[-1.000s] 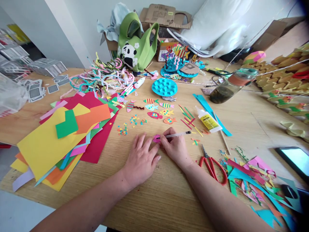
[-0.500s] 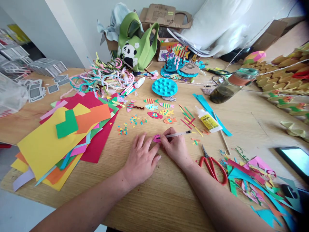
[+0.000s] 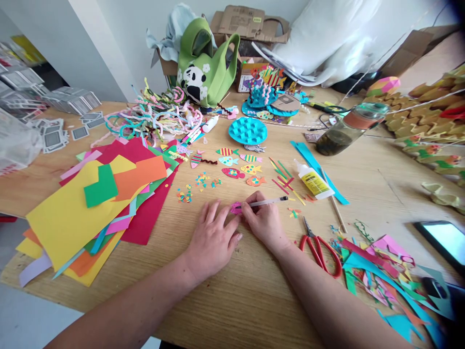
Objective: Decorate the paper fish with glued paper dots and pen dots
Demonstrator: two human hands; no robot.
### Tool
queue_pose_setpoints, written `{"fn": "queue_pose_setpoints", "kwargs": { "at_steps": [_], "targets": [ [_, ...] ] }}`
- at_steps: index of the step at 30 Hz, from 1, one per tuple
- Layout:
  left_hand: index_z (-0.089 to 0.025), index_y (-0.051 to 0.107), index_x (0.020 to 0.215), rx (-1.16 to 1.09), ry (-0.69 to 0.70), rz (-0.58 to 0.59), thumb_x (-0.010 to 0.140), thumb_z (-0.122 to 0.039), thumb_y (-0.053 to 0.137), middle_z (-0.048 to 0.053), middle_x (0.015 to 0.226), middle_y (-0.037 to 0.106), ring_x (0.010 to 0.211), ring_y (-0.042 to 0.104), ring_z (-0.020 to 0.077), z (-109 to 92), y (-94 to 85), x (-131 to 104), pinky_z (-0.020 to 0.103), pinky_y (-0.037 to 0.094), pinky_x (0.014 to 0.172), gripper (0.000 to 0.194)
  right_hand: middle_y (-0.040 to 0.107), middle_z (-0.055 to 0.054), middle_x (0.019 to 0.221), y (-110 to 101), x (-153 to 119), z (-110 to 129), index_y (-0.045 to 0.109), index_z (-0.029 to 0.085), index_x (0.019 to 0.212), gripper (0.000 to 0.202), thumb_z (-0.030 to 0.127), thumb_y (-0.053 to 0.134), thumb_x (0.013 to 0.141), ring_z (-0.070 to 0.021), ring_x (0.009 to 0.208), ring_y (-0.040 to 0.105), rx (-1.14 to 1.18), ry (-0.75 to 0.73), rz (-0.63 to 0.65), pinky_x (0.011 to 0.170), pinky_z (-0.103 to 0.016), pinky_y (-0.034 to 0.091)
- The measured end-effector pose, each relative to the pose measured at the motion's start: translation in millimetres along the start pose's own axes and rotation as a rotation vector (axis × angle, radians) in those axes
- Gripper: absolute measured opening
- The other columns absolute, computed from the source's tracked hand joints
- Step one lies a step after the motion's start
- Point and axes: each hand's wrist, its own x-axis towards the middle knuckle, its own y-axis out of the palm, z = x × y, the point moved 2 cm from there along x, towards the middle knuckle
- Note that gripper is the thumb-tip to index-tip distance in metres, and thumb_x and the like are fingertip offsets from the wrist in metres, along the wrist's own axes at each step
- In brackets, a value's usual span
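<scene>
My right hand (image 3: 264,219) is closed around a pen (image 3: 271,200), its tip end over a small magenta paper fish (image 3: 236,208). The fish lies flat on the table, partly covered by my fingers. My left hand (image 3: 215,235) rests palm down with fingers spread, its index fingertip near the fish. Just beyond, several decorated paper fish lie in rows, among them an orange one (image 3: 255,181) and a yellow one (image 3: 251,169). Tiny paper bits (image 3: 184,195) are heaped left of them, and thin paper strips (image 3: 283,177) lie to the right.
Red-handled scissors (image 3: 319,252) lie beside my right forearm, with paper scraps (image 3: 388,276) further right. A glue bottle (image 3: 314,180) lies near a wooden stick (image 3: 337,213). Coloured sheets (image 3: 72,218) are stacked at left. Behind are a blue scalloped disc (image 3: 247,131), pipe cleaners (image 3: 156,116) and a bottle (image 3: 350,128).
</scene>
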Motion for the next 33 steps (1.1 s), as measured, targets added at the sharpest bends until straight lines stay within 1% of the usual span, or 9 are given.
{"fn": "queue_pose_setpoints", "kwargs": {
  "at_steps": [6, 16, 20, 33],
  "targets": [
    [-0.021, 0.057, 0.129, -0.005, 0.000, -0.005, 0.096, -0.036, 0.049, 0.012, 0.137, 0.050, 0.136, 0.033, 0.0352, 0.4, 0.7, 0.0, 0.060, 0.028, 0.112, 0.038, 0.053, 0.003, 0.054, -0.1, 0.6, 0.0, 0.049, 0.022, 0.070, 0.014, 0.028, 0.054, 0.081, -0.0125, 0.047, 0.050, -0.022, -0.025, -0.008, 0.047, -0.024, 0.037],
    [-0.020, 0.057, 0.130, -0.009, -0.002, 0.004, 0.096, -0.036, 0.049, 0.012, 0.138, 0.049, 0.136, 0.033, 0.0353, 0.4, 0.4, -0.3, 0.059, 0.026, 0.113, 0.038, 0.053, 0.004, 0.054, 0.3, -0.1, -0.1, 0.049, 0.022, 0.070, 0.014, 0.029, 0.055, 0.081, -0.0128, 0.046, 0.050, -0.008, -0.021, -0.008, 0.046, -0.025, 0.037],
    [-0.020, 0.057, 0.129, -0.011, -0.005, 0.004, 0.095, -0.036, 0.051, 0.012, 0.137, 0.050, 0.135, 0.034, 0.0354, 0.0, -0.8, 0.1, 0.059, 0.028, 0.113, 0.038, 0.054, 0.003, 0.054, 0.4, 0.0, -1.8, 0.049, 0.022, 0.071, 0.014, 0.030, 0.055, 0.082, -0.0129, 0.047, 0.051, 0.001, -0.003, -0.002, 0.046, -0.025, 0.037],
    [-0.020, 0.057, 0.129, 0.000, 0.007, -0.006, 0.095, -0.036, 0.050, 0.012, 0.137, 0.051, 0.135, 0.034, 0.0357, 0.8, 0.9, 0.0, 0.060, 0.030, 0.111, 0.038, 0.053, 0.004, 0.054, -0.3, -0.1, 0.1, 0.048, 0.022, 0.071, 0.012, 0.027, 0.054, 0.080, -0.0122, 0.047, 0.049, 0.005, -0.015, -0.008, 0.046, -0.024, 0.036]
  ]
}}
